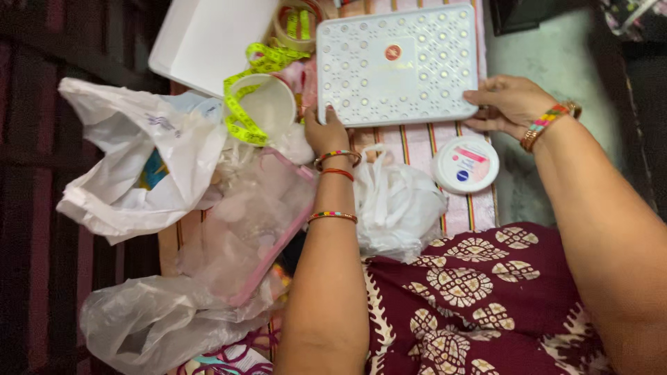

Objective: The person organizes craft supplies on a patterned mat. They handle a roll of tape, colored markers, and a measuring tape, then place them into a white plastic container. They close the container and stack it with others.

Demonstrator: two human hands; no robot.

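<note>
A flat white plastic box (397, 64) with a dotted lid lies on a striped cloth ahead of me. My left hand (325, 132) grips its near left corner, thumb on the lid. My right hand (508, 103) holds its right edge, fingers curled around the side. Both wrists wear coloured bangles. A round white cream jar (465, 164) sits just below the box, near my right wrist.
A yellow measuring tape (251, 90) drapes over a white cup (267, 104). White plastic bags (135, 156) and a crumpled one (397, 201) lie around my left arm, with a pink-edged clear pouch (253, 222). A white lid (208, 38) lies at the back.
</note>
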